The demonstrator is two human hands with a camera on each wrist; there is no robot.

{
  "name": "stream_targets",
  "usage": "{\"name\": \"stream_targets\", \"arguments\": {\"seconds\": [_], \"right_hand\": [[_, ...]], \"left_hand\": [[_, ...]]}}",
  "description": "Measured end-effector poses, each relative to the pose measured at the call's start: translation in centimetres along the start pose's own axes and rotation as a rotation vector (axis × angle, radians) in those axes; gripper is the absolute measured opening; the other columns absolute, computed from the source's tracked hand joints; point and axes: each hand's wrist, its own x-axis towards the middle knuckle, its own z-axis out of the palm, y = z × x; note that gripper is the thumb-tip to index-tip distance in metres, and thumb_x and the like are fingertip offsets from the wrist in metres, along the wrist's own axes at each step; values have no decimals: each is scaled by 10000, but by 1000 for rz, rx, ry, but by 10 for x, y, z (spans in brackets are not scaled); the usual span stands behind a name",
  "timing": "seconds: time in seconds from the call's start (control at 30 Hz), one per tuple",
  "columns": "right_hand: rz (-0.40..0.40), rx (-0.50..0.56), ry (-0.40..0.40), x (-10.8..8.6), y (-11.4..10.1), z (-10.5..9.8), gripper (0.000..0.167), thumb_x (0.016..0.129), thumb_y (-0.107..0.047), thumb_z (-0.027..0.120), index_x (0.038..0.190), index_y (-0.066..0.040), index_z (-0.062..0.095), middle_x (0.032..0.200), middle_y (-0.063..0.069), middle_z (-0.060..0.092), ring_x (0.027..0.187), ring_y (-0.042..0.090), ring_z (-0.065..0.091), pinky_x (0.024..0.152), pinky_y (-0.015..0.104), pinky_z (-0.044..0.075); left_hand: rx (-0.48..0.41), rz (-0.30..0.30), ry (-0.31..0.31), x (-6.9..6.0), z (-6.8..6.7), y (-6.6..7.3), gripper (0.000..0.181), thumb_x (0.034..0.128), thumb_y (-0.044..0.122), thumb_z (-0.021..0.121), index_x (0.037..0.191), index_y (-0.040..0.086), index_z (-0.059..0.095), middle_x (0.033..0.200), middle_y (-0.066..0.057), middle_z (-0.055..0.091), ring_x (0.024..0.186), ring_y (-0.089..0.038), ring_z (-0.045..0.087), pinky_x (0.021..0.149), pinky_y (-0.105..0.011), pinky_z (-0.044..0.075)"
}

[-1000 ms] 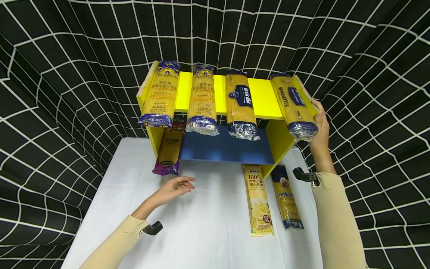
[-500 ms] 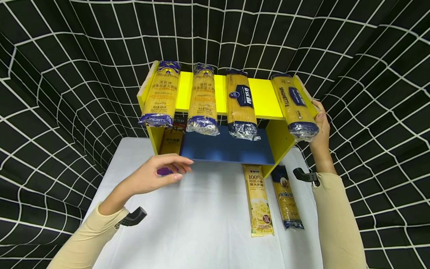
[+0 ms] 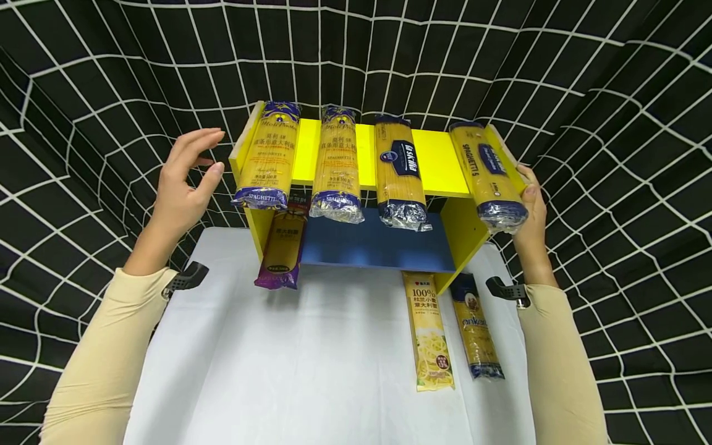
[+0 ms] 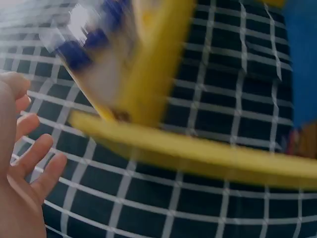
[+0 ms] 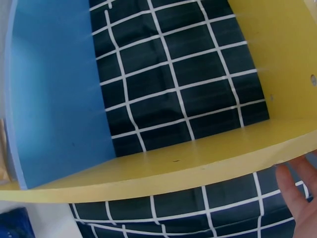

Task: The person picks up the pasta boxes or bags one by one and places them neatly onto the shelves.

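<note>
Running left-right near the desk's (image 3: 334,358) far edge, the shelf (image 3: 439,159) lay between 2 hands: right (image 3: 531,213) nearer, touching its right edge, grip unclear; left (image 3: 180,185) wide, empty, just off its upper-left corner.

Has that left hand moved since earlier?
Yes: in the head view, the left hand has moved up and leftward, from in front of the yellow shelf to beside its left end.

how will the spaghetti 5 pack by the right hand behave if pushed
The spaghetti 5 pack probably stays stiff: its overhanging end doesn't droop. Its shiny wrap may be slippery. Pushed forward, it could tip off the yellow shelf.
</note>
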Motion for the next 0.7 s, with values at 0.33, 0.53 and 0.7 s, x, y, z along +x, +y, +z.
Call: {"name": "stream_targets", "arguments": {"seconds": [0.33,0.53,0.7], "right_hand": [[12,-12,-4,-3,-4,1,458,1092,-334,215,1494,-255,419,1172,-124,584,943,-29,612,756,61,518],[10,-19,4,-3,-5,1,459,1093,-321,210,1495,-247,418,1162,-127,575,935,-28,598,759,59,510],[18,-36,11,2,7,0,455,1093,-325,196,1489,-296,418,1163,-131,570,927,-17,591,740,62,504]], "left_hand": [[112,-97,-132,-4,15,-52,425,1012,320,554,1436,316,523,1550,127,442,1306,-275,493,1024,-233,397],[105,-36,-105,-1,22,-55,404,1001,206,571,1404,207,534,1549,93,449,1382,-222,476,980,-75,381],[78,-18,-114,0,26,-55,372,1022,190,533,1388,151,481,1559,90,435,1350,-229,523,966,-80,382]]}}
